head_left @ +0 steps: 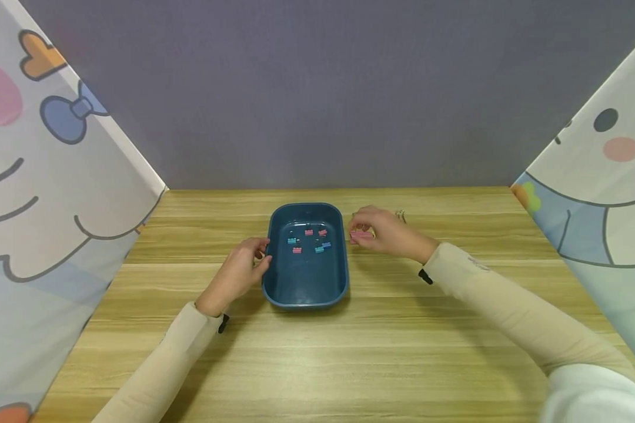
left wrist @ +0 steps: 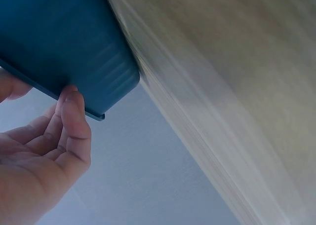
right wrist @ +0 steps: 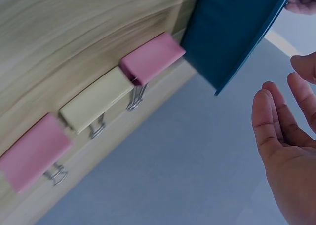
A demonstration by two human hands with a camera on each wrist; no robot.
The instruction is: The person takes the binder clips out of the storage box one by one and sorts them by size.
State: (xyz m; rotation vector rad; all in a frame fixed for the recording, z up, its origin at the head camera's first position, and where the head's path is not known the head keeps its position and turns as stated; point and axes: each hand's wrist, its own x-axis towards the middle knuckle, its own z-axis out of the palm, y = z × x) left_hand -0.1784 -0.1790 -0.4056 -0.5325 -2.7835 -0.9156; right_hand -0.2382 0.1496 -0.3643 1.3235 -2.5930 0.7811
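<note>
Leftmost, the left grip (head_left: 237, 271) sits beside the blue tub, its fingertips touching the near rim, fingers gently bent and parted from the thumb. Just right of that grip stands the tub (head_left: 304, 306) on the counter (head_left: 317, 364); six small pieces (head_left: 297, 250) already lie inside, spread about its farther half. Right of the tub is the right grip (head_left: 388, 235) — fingers spread from the thumb, pinching nothing that shows. Three larger clips are still outside the tub, on the counter close by the right grip, so by these views the work looks partly done.

As for looks, from left to right: the small pieces are pink, teal and blue, too small to make out closely. Below the right grip comes a pink clip (right wrist: 153, 58), nearest the tub, then a cream clip (right wrist: 98, 97) end to end with it, then a second pink clip (right wrist: 34, 153), a little apart — all smooth, blocky and wedge-shaped, with silver wire handles sticking out.
</note>
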